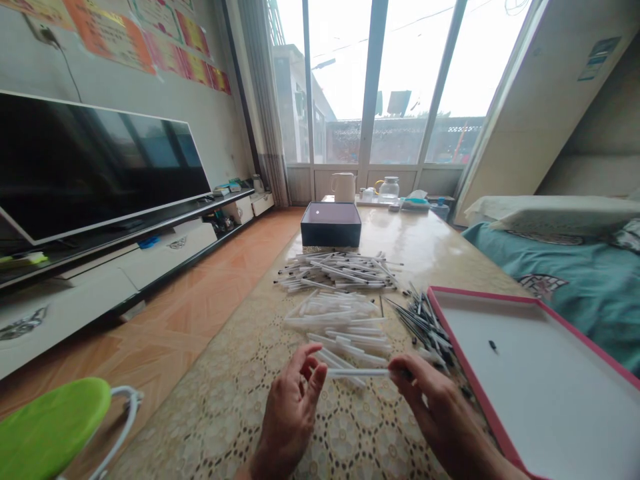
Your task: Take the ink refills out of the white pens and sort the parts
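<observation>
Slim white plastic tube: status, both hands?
Right hand: pinching slim white plastic tube. Left hand: open near tube's left end. Whitish plastic tubes piled just beyond.

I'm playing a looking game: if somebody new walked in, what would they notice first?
Probably the heap of slim white sticks on the patterned table, just in front of the dark box. Nearer, the right hand holds a white tube, its other end beside the left hand. The bright green rounded thing at bottom left might pop out too.

No text can be read; the orange poster and bluish label are too blurred.
</observation>
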A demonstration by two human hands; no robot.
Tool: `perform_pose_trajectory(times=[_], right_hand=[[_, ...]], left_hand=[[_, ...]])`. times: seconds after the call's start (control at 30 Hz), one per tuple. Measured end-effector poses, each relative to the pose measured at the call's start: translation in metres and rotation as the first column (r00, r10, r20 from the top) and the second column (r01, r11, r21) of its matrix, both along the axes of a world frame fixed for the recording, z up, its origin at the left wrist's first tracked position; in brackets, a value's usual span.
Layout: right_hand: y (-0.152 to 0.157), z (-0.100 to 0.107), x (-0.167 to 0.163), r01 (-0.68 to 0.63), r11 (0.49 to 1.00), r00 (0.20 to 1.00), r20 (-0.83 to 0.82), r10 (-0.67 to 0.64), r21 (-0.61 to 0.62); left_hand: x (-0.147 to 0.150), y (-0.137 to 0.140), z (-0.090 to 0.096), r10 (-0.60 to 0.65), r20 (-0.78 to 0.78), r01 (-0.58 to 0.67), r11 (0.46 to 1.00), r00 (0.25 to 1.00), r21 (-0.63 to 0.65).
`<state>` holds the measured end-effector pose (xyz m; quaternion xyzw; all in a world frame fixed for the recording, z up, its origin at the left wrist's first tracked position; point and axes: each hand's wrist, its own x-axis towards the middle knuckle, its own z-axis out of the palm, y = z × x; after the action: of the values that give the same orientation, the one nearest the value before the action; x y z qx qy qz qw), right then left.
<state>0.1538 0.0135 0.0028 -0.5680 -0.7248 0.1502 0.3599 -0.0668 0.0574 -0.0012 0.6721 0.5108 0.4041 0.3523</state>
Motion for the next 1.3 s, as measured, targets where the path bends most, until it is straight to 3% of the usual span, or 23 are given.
perform_pose_trajectory(times=[0.1,0.23,0.33,0.47,0.6,0.73,0.93,1.03,1.1,1.2,1.3], right_hand=[[-0.011,-0.008,0.001,-0.004,0.999,0.999,0.035,0.003,0.032],[-0.011,-0.006,-0.004,-0.100,0.993,0.932,0.355,0.071,0.064],[-0.011,-0.006,-0.014,-0.188,0.980,0.847,0.495,0.195,-0.064],[-0.011,-0.015,-0.021,-0.261,0.946,0.835,0.448,0.321,-0.192],[-0.012,-0.032,-0.019,-0.264,0.955,0.822,0.486,0.297,-0.138],[-0.010,-0.037,-0.016,-0.292,0.956,0.743,0.629,0.228,-0.001],[-0.007,-0.008,-0.013,-0.397,0.911,0.666,0.717,0.204,0.110],[-0.003,0.006,0.011,-0.392,0.907,0.675,0.718,0.169,0.155],[0.000,0.010,0.035,-0.276,0.938,0.734,0.676,0.065,0.209],[0.002,0.010,0.058,-0.107,0.969,0.803,0.594,-0.048,0.223],[-0.001,0.005,0.048,-0.086,0.984,0.819,0.573,-0.019,0.156]], left_hand=[[-0.001,-0.002,-0.001,-0.143,-0.218,0.148,0.989,0.965,0.010],[0.002,-0.007,-0.005,-0.212,-0.327,0.257,0.961,0.921,0.102],[0.005,-0.011,-0.005,-0.344,-0.359,0.426,0.886,0.868,0.181],[0.005,-0.013,-0.005,-0.406,-0.420,0.527,0.820,0.812,0.226],[0.004,-0.012,-0.007,-0.385,-0.575,0.585,0.783,0.722,0.211],[0.006,-0.013,-0.008,-0.372,-0.638,0.596,0.784,0.675,0.173],[0.009,-0.014,-0.007,-0.436,-0.510,0.535,0.843,0.741,0.057],[0.005,-0.008,-0.006,-0.471,-0.238,0.456,0.882,0.849,-0.120],[0.002,-0.003,-0.004,-0.379,-0.070,0.357,0.909,0.923,-0.216],[0.003,0.001,-0.001,-0.244,-0.076,0.229,0.959,0.967,-0.170],[0.007,0.001,-0.001,-0.198,-0.146,0.184,0.977,0.969,-0.105]])
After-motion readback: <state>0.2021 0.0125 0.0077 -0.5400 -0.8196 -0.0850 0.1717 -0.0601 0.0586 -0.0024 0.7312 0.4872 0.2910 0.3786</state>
